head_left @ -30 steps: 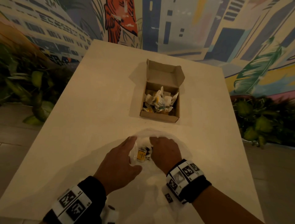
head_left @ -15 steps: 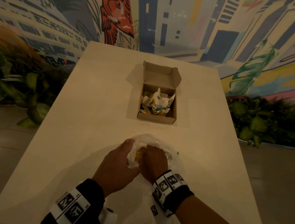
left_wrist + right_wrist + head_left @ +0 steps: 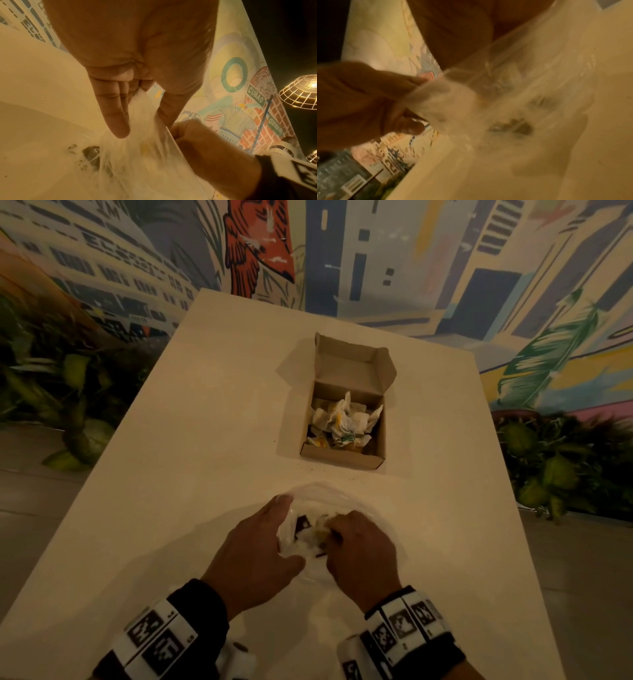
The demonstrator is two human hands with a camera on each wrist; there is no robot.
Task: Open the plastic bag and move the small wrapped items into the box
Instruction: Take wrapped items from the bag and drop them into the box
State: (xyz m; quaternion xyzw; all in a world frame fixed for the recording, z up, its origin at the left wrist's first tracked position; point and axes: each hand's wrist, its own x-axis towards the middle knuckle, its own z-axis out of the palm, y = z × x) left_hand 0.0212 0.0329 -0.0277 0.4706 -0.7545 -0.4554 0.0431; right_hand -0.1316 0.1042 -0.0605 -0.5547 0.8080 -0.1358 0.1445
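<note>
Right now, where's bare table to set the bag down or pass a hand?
Bare table left of the box, and a strip to its right before the table edge. Narrow bare band between box and plastic bag. Crowded near edge: left hand and right hand in the bag.

Both hands are bare. The left hand (image 3: 251, 549) comes out of a black sleeve (image 3: 202, 604), and just behind the cuff sits a white band (image 3: 157, 642) of square panels printed with black-and-white pixel markers. The right hand (image 3: 363, 556) has a bare forearm behind it; its wrist carries a black strap (image 3: 435, 648) topped with a row of similar white marker panels (image 3: 404, 625), small digits printed at their edges.
</note>
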